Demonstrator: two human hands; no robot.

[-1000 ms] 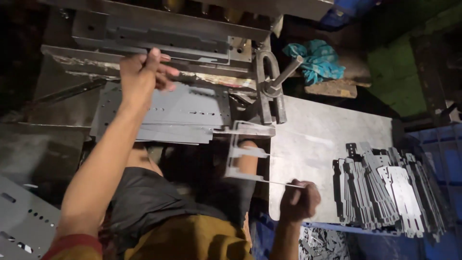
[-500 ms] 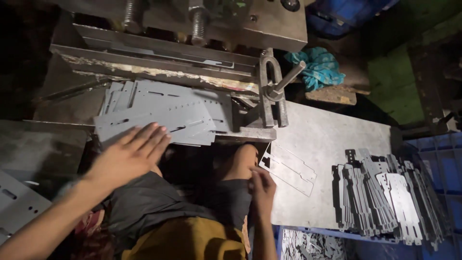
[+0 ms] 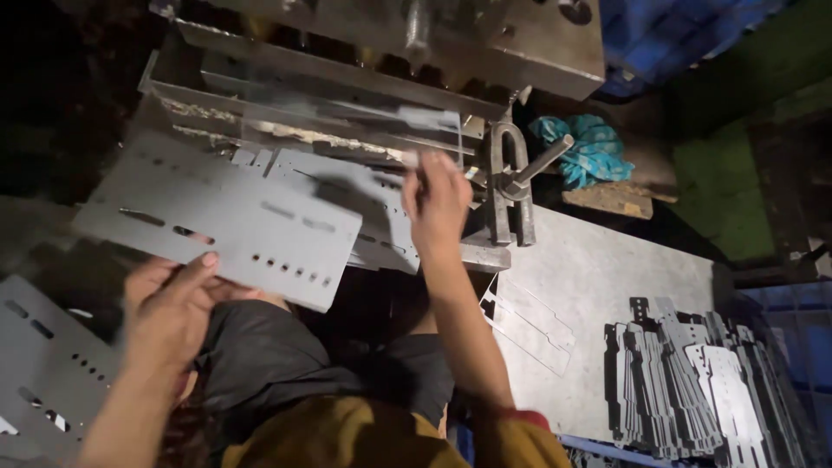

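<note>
Hands at press, each closed on metal.
Left hand (image 3: 169, 308) grips punched sheet (image 3: 221, 225); right hand (image 3: 436, 201) pinches thin rod (image 3: 407, 159).

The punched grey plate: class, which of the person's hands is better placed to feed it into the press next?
Probably the left. The left hand holds the punched grey plate by its near edge, in front of the press. The right hand is busy at the press bed, pinching a thin tool.

no packages, labels, signs or screens are in view.
</note>
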